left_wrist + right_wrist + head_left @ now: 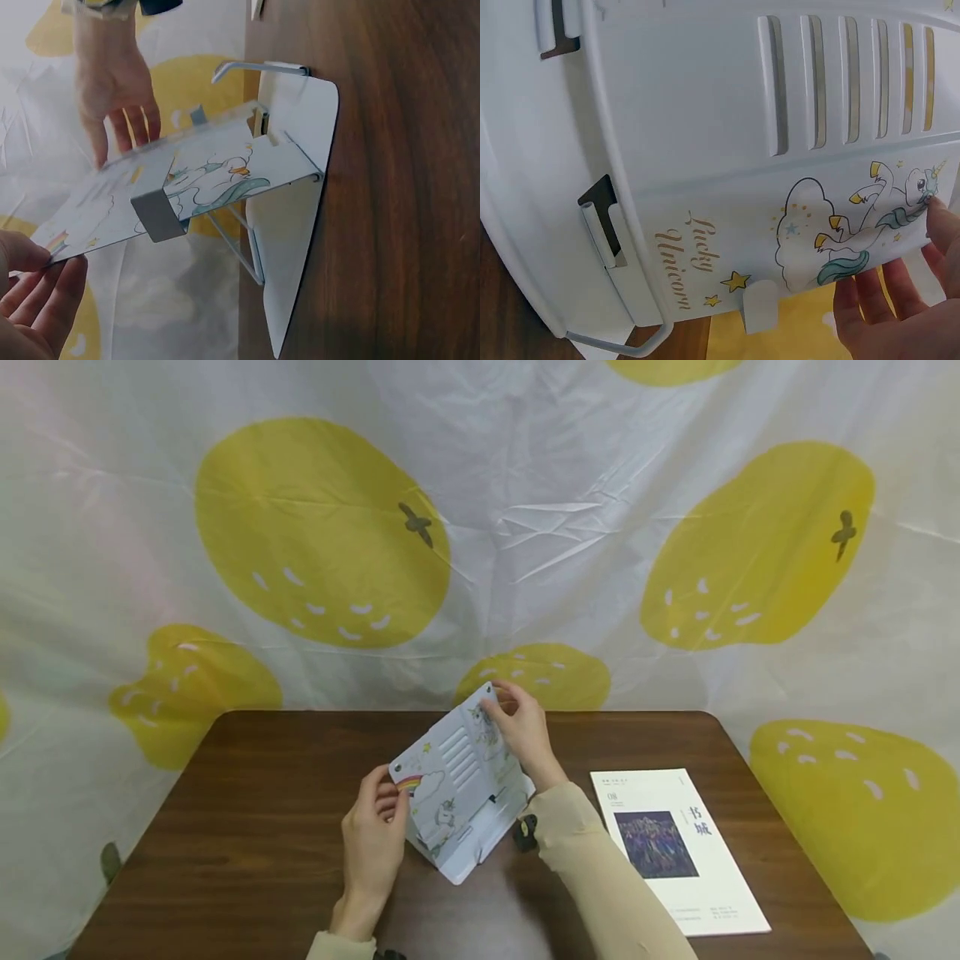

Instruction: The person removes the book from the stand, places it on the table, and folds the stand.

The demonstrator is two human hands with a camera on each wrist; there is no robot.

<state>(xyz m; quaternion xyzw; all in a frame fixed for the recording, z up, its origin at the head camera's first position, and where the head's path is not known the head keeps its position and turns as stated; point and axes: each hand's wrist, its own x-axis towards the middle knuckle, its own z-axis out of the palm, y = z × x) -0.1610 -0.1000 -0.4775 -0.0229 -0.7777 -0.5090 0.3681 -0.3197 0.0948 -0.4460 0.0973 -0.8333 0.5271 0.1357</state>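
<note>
A white metal book stand (457, 781) with unicorn, rainbow and star prints is unfolded over the middle of the table, its back panel tilted up from the base plate (296, 225). My left hand (375, 835) pinches the panel's left edge by the rainbow, thumb on the printed face and fingers behind. At the opposite upper corner, my right hand (522, 727) holds the panel the same way, its thumb (943, 221) over the unicorn's head. Wire supports (240, 244) show between panel and base in the left wrist view. Small metal clips (759, 306) stick out at the panel's edge.
A white book (720, 877) with a dark picture on its cover lies at the right of the brown wooden table (247, 827), partly behind my right sleeve. Behind the table hangs a pale curtain (510, 568) printed with yellow fruit.
</note>
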